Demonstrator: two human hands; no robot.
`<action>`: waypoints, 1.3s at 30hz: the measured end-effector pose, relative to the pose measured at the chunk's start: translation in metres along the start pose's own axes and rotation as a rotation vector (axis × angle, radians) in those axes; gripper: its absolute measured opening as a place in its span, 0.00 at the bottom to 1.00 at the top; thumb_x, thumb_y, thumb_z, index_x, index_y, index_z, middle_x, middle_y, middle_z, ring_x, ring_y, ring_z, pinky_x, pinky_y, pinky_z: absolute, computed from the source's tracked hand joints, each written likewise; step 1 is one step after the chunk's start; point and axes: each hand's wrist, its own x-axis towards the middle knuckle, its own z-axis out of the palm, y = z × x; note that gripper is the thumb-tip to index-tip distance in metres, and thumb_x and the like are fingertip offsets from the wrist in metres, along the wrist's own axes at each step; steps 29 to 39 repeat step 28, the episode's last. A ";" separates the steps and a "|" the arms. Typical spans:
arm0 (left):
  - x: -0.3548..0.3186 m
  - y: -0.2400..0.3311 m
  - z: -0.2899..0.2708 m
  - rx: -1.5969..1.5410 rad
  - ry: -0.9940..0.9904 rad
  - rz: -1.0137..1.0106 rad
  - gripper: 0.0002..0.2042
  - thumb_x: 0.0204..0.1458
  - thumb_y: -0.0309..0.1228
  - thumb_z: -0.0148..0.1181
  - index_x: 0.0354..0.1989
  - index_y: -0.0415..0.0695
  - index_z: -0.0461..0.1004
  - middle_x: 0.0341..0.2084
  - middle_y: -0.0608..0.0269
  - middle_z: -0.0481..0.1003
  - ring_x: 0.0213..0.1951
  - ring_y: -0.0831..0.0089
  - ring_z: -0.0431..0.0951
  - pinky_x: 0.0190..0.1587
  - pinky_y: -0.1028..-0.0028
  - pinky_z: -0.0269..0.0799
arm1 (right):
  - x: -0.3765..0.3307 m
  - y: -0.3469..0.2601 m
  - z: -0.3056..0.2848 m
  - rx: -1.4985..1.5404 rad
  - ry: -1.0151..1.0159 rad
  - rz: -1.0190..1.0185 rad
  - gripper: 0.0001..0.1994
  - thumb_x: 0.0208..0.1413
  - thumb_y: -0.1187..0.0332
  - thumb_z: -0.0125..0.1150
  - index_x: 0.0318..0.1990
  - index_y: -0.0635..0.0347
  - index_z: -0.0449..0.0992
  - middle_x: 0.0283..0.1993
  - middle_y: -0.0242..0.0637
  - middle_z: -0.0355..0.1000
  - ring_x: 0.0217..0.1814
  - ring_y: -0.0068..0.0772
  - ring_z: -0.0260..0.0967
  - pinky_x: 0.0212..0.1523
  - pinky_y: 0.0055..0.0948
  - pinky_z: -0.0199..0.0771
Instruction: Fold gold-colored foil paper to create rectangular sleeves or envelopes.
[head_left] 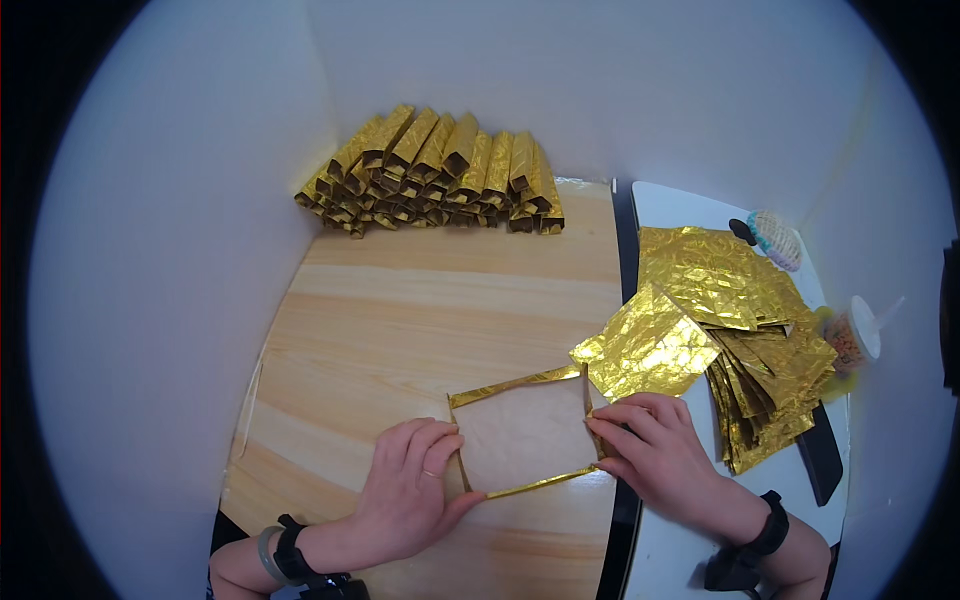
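Note:
A square paper sheet [525,432], pale on its upper face with gold foil edges folded up, lies on the wooden table [430,310] near the front. My left hand [415,490] presses and pinches its left edge. My right hand [655,440] pinches its right edge. A loose gold foil sheet [648,348] lies just beyond my right hand, touching the paper's far right corner.
A stack of gold foil sheets [760,340] fans out on the white side table [680,210] at the right. Several folded gold foil pieces [435,175] are piled at the back against the white wall. A capped cup [850,340] and a small mesh object [775,238] sit far right.

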 end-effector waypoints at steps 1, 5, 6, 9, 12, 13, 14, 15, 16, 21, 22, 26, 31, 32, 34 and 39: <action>-0.001 0.000 0.000 0.004 0.003 0.001 0.36 0.37 0.34 0.73 0.54 0.37 0.59 0.51 0.48 0.63 0.53 0.49 0.63 0.57 0.54 0.59 | 0.001 0.001 0.000 -0.005 -0.015 -0.029 0.22 0.48 0.65 0.66 0.52 0.58 0.71 0.56 0.33 0.66 0.59 0.40 0.60 0.57 0.40 0.59; -0.004 0.000 0.001 0.039 -0.021 -0.005 0.36 0.41 0.37 0.71 0.56 0.37 0.58 0.56 0.46 0.61 0.58 0.46 0.59 0.60 0.47 0.54 | 0.006 0.003 -0.004 -0.022 -0.103 -0.088 0.24 0.51 0.64 0.64 0.55 0.59 0.68 0.64 0.39 0.61 0.65 0.44 0.57 0.63 0.41 0.56; -0.005 0.000 0.001 0.051 -0.031 -0.014 0.36 0.42 0.39 0.71 0.57 0.38 0.58 0.58 0.46 0.61 0.60 0.46 0.58 0.62 0.45 0.52 | 0.008 0.004 -0.005 -0.025 -0.099 -0.094 0.24 0.51 0.64 0.64 0.55 0.59 0.68 0.64 0.39 0.61 0.65 0.44 0.57 0.63 0.41 0.56; -0.005 -0.003 0.002 0.027 -0.059 -0.041 0.36 0.44 0.40 0.69 0.58 0.38 0.56 0.61 0.46 0.59 0.62 0.44 0.56 0.63 0.41 0.49 | 0.012 0.007 -0.009 0.036 -0.130 -0.074 0.26 0.52 0.64 0.63 0.57 0.60 0.65 0.68 0.44 0.57 0.69 0.47 0.53 0.66 0.44 0.53; -0.005 -0.003 0.002 0.004 -0.098 -0.071 0.37 0.47 0.41 0.67 0.60 0.37 0.55 0.63 0.45 0.57 0.64 0.43 0.53 0.63 0.41 0.47 | 0.017 0.010 -0.012 0.104 -0.207 -0.067 0.27 0.54 0.63 0.62 0.60 0.62 0.61 0.69 0.49 0.54 0.72 0.49 0.48 0.69 0.47 0.50; -0.006 -0.003 0.002 0.007 -0.093 -0.075 0.37 0.47 0.41 0.67 0.60 0.37 0.55 0.63 0.45 0.57 0.64 0.43 0.53 0.63 0.41 0.47 | 0.018 0.010 -0.013 0.104 -0.234 -0.065 0.28 0.55 0.62 0.61 0.60 0.62 0.60 0.69 0.50 0.53 0.73 0.48 0.46 0.70 0.48 0.48; -0.006 -0.004 0.003 0.004 -0.100 -0.065 0.37 0.48 0.42 0.67 0.60 0.37 0.54 0.64 0.45 0.56 0.65 0.43 0.52 0.63 0.41 0.47 | 0.020 0.011 -0.014 0.103 -0.261 -0.063 0.28 0.56 0.61 0.60 0.61 0.63 0.59 0.70 0.51 0.52 0.74 0.48 0.44 0.71 0.48 0.46; -0.006 -0.005 0.004 0.001 -0.107 -0.055 0.37 0.49 0.42 0.66 0.61 0.36 0.53 0.65 0.45 0.55 0.66 0.43 0.51 0.64 0.41 0.46 | 0.021 0.011 -0.014 0.103 -0.261 -0.071 0.28 0.56 0.61 0.60 0.61 0.63 0.59 0.70 0.51 0.52 0.74 0.48 0.44 0.71 0.48 0.46; -0.006 -0.005 0.004 0.003 -0.104 -0.058 0.37 0.49 0.42 0.66 0.61 0.36 0.53 0.65 0.45 0.55 0.66 0.43 0.51 0.64 0.41 0.46 | 0.022 0.011 -0.016 0.114 -0.285 -0.066 0.29 0.57 0.60 0.59 0.61 0.63 0.58 0.70 0.51 0.51 0.75 0.47 0.43 0.72 0.48 0.44; -0.005 -0.007 0.005 0.047 -0.117 -0.032 0.38 0.52 0.46 0.62 0.62 0.32 0.53 0.65 0.43 0.54 0.67 0.46 0.51 0.63 0.40 0.48 | 0.031 0.015 -0.022 0.134 -0.357 -0.077 0.30 0.59 0.57 0.58 0.62 0.63 0.56 0.71 0.52 0.50 0.76 0.45 0.41 0.73 0.48 0.42; -0.005 -0.008 0.006 0.045 -0.117 -0.032 0.38 0.52 0.46 0.62 0.62 0.32 0.53 0.65 0.43 0.54 0.67 0.46 0.51 0.63 0.40 0.48 | 0.033 0.017 -0.022 0.141 -0.380 -0.087 0.30 0.59 0.57 0.58 0.63 0.63 0.55 0.71 0.52 0.50 0.76 0.45 0.41 0.73 0.49 0.41; -0.003 -0.008 0.005 0.029 -0.140 -0.036 0.38 0.53 0.47 0.61 0.63 0.32 0.52 0.66 0.42 0.53 0.68 0.45 0.49 0.62 0.38 0.47 | 0.037 0.022 -0.023 0.148 -0.430 -0.104 0.32 0.58 0.56 0.59 0.64 0.62 0.54 0.72 0.51 0.48 0.77 0.45 0.40 0.73 0.51 0.41; -0.003 -0.008 0.006 0.027 -0.152 -0.047 0.39 0.53 0.47 0.60 0.64 0.32 0.51 0.66 0.42 0.53 0.68 0.43 0.47 0.62 0.37 0.46 | 0.038 0.022 -0.023 0.059 -0.459 -0.101 0.35 0.57 0.54 0.60 0.65 0.60 0.51 0.73 0.50 0.46 0.77 0.52 0.36 0.73 0.52 0.38; -0.003 -0.008 0.006 0.027 -0.152 -0.047 0.39 0.53 0.47 0.60 0.64 0.32 0.51 0.66 0.42 0.53 0.68 0.43 0.47 0.62 0.37 0.46 | 0.038 0.022 -0.023 0.059 -0.459 -0.101 0.35 0.57 0.54 0.60 0.65 0.60 0.51 0.73 0.50 0.46 0.77 0.52 0.36 0.73 0.52 0.38; -0.003 -0.008 0.006 0.027 -0.152 -0.047 0.39 0.53 0.47 0.60 0.64 0.32 0.51 0.66 0.42 0.53 0.68 0.43 0.47 0.62 0.37 0.46 | 0.038 0.022 -0.023 0.059 -0.459 -0.101 0.35 0.57 0.54 0.60 0.65 0.60 0.51 0.73 0.50 0.46 0.77 0.52 0.36 0.73 0.52 0.38; -0.003 -0.008 0.006 0.027 -0.152 -0.047 0.39 0.53 0.47 0.60 0.64 0.32 0.51 0.66 0.42 0.53 0.68 0.43 0.47 0.62 0.37 0.46 | 0.038 0.022 -0.023 0.059 -0.459 -0.101 0.35 0.57 0.54 0.60 0.65 0.60 0.51 0.73 0.50 0.46 0.77 0.52 0.36 0.73 0.52 0.38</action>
